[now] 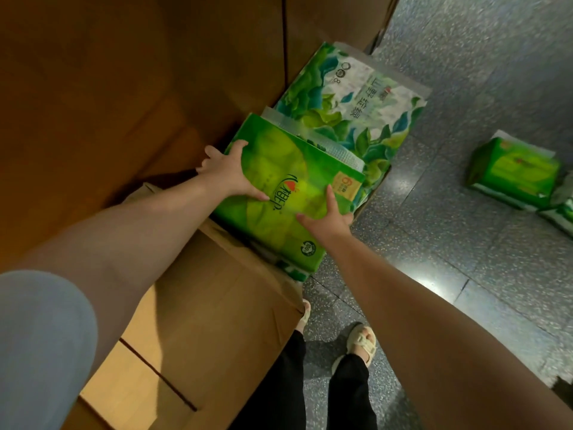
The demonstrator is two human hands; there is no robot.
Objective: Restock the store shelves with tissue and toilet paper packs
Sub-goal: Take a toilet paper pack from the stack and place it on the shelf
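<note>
Both hands, left (228, 172) and right (325, 217), grasping opposite edges of the green tissue pack (279, 193) between them.

Tall cardboard boxes (139, 88) crowd left, open floor (449, 243) right, loose green pack (514, 175) lying there

The person wears a short, pale grey-blue fabric sleeve (40, 346) on the left upper arm; below it the left forearm is bare to the hand. The right arm is bare along all of its visible length. Loose black trousers (310, 395) cover both legs. On the feet are cream open-toed slide sandals (362, 341) with a wide ribbed strap across the top.
</note>
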